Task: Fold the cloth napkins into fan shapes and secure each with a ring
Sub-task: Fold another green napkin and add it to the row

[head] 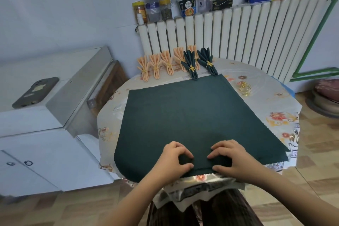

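Observation:
A dark green cloth napkin (189,113) lies spread flat over the round table. At its near edge my left hand (174,159) and my right hand (233,158) each pinch a narrow fold of the cloth between thumb and fingers, a hand's width apart. Along the far edge stand several peach fan-folded napkins (156,65) and two dark green ones (190,64), each bound by a gold ring. Loose gold rings (245,88) lie on the table just right of the spread napkin's far corner.
The table wears a floral plastic cover (278,117). A white radiator (238,33) stands behind it, with jars and bottles (152,9) on top. A white cabinet with a phone (35,91) on it is at the left. Wooden floor lies to the right.

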`<state>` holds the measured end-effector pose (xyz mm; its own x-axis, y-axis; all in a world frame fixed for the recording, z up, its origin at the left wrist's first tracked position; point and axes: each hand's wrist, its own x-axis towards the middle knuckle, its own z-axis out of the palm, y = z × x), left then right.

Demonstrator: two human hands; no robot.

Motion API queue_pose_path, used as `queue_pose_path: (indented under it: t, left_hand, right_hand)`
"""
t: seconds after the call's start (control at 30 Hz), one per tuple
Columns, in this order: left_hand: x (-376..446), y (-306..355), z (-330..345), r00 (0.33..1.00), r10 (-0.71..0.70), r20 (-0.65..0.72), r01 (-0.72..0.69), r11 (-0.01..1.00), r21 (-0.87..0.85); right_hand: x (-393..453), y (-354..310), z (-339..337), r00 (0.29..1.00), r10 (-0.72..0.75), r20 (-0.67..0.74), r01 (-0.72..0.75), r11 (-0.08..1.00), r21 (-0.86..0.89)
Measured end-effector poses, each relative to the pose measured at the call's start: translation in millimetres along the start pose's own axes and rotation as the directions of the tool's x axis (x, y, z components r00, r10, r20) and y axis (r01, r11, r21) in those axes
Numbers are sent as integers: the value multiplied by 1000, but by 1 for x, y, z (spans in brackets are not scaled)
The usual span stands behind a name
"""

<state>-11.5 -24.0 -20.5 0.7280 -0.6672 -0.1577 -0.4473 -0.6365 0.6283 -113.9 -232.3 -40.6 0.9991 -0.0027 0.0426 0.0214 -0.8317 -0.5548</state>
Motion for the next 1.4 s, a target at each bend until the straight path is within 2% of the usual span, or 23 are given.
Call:
queue_pose_path:
  t: [0.17,0.27,0.4,0.5,0.6,0.7,0.83,0.93,1.03,1.17,1.3,1.4]
  left_hand:
    - [-11,-2,7,998,39,-49,-40,999,-20]
    - [-14,0,9,996,59,-69,-59,998,1]
    - [-14,1,12,987,102,-123,-97,994,52]
    - [-14,3,14,978,140,-153,-129,989,77]
    - [-12,4,15,973,153,-173,-138,986,97]
    - [-10,6,15,972,141,-187,-124,987,99]
    - [-6,12,11,970,56,-238,-45,998,51]
    - [-5,14,9,980,33,-198,-23,998,54]
    - [-4,11,3,993,14,-116,-3,996,94]
    - [4,6,-29,995,-80,-63,90,979,183]
    - [18,3,-68,985,-143,-93,158,970,185]
    - [26,6,-91,986,-111,-125,137,967,214]
  right_hand:
    - [-3,-1,4,990,-70,-121,62,996,-63]
    - [-3,-3,8,956,-195,-220,158,972,-172]
    - [-4,-6,14,930,-288,-230,234,943,-235]
    - [-3,-9,17,926,-290,-240,219,934,-283]
    - [0,-8,18,945,-227,-235,172,957,-233]
    - [1,-6,13,978,-137,-157,114,982,-148]
    - [5,-11,11,979,-141,-145,112,974,-195]
    - [11,-12,1,987,-39,-157,15,988,-157]
    - [18,-8,-12,997,43,-70,-59,971,-232]
    - [28,-10,-36,982,188,30,-181,971,-158]
    - [45,-20,-62,978,210,-7,-210,972,-105]
    - [60,-27,-82,975,222,-3,-220,966,-135]
